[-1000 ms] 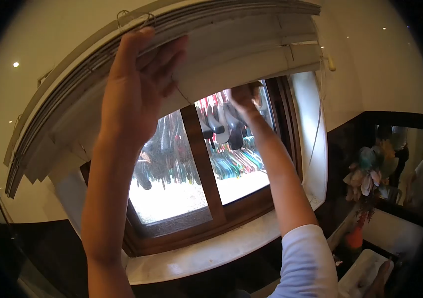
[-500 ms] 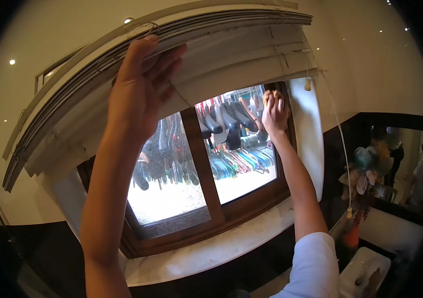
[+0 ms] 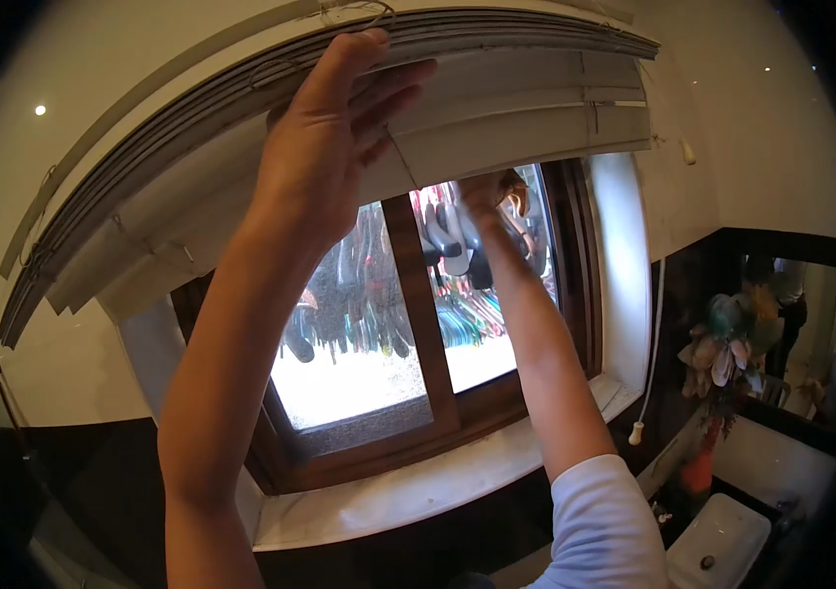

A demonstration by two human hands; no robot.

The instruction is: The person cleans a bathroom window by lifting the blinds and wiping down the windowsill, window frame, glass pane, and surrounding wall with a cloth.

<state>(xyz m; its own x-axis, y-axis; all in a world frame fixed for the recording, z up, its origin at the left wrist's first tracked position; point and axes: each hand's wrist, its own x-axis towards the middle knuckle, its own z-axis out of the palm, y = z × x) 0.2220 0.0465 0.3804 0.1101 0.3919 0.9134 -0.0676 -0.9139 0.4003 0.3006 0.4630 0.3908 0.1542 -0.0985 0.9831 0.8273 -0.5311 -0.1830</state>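
My left hand [image 3: 324, 137] is raised to the window blind [image 3: 526, 113], its thumb at the edge of the stacked slats and its fingers stretched beneath them. The slats hang tilted, lifted on that hand. My right hand [image 3: 482, 191] reaches up to the right window pane [image 3: 482, 344], just below the lowest slat. It is blurred and partly shaded; its fingers look curled, and what they hold is hard to make out. Both panes sit in a brown window frame [image 3: 418, 285]. Through the glass show several clothes hangers [image 3: 447, 231].
A pale sill [image 3: 388, 510] runs under the window. A pull cord with a knob [image 3: 637, 432] hangs at the right. Beyond it are artificial flowers [image 3: 722, 353], a mirror [image 3: 791, 294] and a white sink [image 3: 722, 540].
My right hand has moved left across the right pane, away from its right edge. My left hand stays at the blind; the view has shifted slightly, and the pull cord has swung.
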